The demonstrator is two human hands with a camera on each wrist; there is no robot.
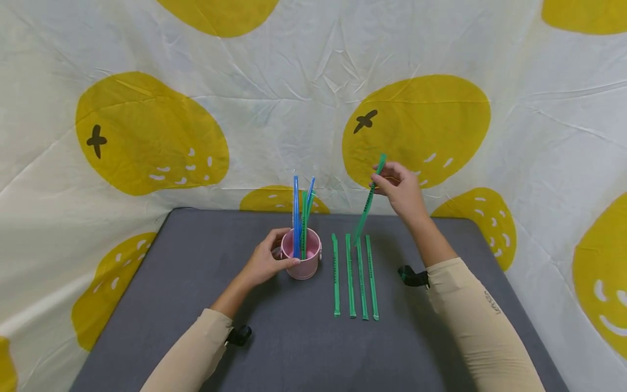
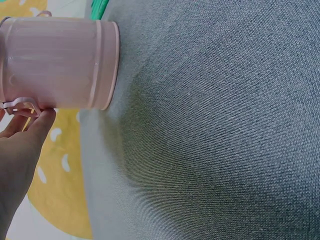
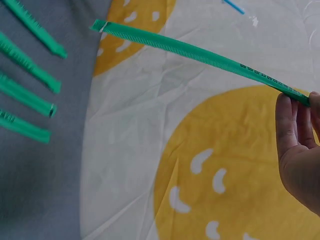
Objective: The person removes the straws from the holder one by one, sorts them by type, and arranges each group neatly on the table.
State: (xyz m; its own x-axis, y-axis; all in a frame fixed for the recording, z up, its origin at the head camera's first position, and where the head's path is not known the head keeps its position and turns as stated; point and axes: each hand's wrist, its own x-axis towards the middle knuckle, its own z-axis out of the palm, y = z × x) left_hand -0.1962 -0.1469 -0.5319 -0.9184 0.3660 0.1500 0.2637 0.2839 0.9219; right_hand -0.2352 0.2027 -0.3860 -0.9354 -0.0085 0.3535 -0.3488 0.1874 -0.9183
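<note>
In the head view my left hand (image 1: 266, 258) grips the side of a small pink bucket (image 1: 306, 269), thumb at its front rim. The left wrist view shows the bucket (image 2: 60, 62) standing on the table, my fingertips by its handle lug (image 2: 22, 103). Blue straws (image 1: 296, 218) in clear wrappers and green wrapped straws (image 1: 305, 218) stand in it. My right hand (image 1: 403, 188) is raised and pinches one green wrapped straw (image 1: 368, 204) near its top end. That straw (image 3: 185, 51) slants down from thumb and fingers in the right wrist view, printed lettering near the grip.
Several green wrapped straws (image 1: 336, 277) lie side by side on the dark grey table (image 1: 303, 348), right of the bucket. Behind the table's far edge hangs a white cloth (image 1: 284, 136) with yellow fruit shapes. Black straps (image 1: 413, 276) show at both wrists.
</note>
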